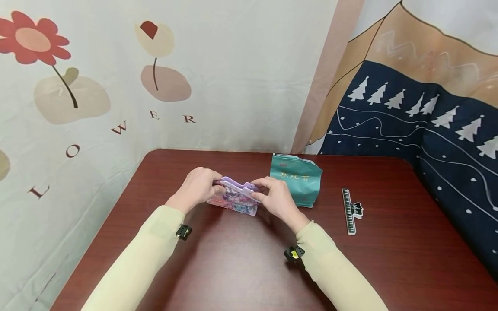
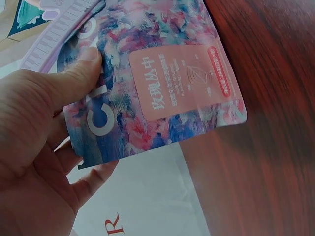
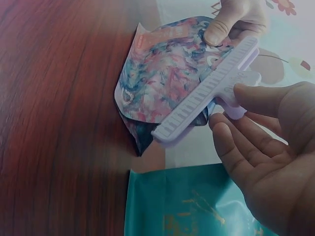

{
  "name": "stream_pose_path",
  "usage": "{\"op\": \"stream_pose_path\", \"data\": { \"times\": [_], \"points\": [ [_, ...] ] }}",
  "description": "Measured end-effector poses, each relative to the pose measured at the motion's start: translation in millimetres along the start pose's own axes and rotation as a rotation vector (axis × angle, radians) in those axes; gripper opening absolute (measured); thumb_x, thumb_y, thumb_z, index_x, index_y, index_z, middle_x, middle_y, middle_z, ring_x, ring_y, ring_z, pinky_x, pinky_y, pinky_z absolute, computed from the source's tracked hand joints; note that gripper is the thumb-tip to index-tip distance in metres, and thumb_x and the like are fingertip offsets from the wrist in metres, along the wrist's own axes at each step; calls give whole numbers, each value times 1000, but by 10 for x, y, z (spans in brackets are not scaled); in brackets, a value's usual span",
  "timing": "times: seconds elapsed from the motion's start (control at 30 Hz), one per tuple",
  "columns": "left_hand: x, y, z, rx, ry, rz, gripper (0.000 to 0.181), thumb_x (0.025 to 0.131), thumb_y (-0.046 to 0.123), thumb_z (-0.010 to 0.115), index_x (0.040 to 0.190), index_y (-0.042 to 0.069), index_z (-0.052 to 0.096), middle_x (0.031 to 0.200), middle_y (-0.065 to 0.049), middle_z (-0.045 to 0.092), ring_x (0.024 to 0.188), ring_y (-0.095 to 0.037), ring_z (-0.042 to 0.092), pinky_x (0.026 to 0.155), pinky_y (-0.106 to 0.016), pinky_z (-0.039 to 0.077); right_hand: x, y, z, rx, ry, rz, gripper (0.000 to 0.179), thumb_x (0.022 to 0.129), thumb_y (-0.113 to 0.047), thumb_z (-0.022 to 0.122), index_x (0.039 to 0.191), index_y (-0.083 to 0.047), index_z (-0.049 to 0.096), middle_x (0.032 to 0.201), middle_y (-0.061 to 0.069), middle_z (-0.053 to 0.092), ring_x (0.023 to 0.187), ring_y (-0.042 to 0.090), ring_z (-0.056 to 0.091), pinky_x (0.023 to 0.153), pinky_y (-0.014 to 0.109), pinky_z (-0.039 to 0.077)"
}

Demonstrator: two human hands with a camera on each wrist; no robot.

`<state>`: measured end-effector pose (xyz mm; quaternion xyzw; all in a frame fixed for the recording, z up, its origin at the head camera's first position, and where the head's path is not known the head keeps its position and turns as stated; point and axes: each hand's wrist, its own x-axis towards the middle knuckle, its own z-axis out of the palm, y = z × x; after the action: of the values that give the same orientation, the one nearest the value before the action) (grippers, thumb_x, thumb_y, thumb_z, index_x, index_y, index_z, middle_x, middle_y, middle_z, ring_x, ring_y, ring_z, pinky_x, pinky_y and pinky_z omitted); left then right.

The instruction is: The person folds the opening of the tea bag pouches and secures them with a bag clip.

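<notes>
Two pouches, two clips and two hands are at one table [image 1: 233, 263]. Left of the green pouch [image 1: 297, 183], the left hand [image 1: 199, 185] pinches the patterned pouch [image 1: 237, 201]; the right hand [image 1: 277, 198] pinches the purple clip [image 3: 204, 96] along its upper edge and partly blocks the green pouch. Farther right lies the black-and-white clip [image 1: 349, 212].

Standing here: indoors, home or studio undetermined. Evidence: wood-grain table [image 1: 233, 268] below the left hand [image 1: 196, 186], flower-print drape [image 1: 241, 77] beyond it, tree-print drape [image 1: 383, 125] right of the right hand [image 1: 278, 199].
</notes>
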<state>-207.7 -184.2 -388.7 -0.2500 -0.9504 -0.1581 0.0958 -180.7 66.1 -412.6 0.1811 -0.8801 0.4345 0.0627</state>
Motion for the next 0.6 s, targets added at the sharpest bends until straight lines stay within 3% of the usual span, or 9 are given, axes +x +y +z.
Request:
{"op": "stream_pose_path", "data": {
  "times": [0.2,0.37,0.6],
  "points": [
    [-62,-7,50,-35,30,10,26,82,19,87,70,17,64,63,6,59,59,-14,45,58,-34,37,-61,44,-101,-10,-27,18,26,89,-8,80,115,-8,78,116,8,75,93,22,71,78,37,59],
    [-102,-5,75,-82,80,25,14,80,16,87,86,12,75,82,0,73,75,-22,60,76,-45,48,-81,81,-210,-6,-47,12,27,89,-7,80,116,-7,78,114,7,75,91,22,70,75,34,58],
    [-121,58,67,-130,134,-9,44,76,20,92,115,8,77,110,-8,77,106,-32,67,100,-52,45,-148,123,-346,-15,-63,-2,27,90,-7,79,117,-7,77,114,7,75,92,22,72,77,35,58]
  ]
}}
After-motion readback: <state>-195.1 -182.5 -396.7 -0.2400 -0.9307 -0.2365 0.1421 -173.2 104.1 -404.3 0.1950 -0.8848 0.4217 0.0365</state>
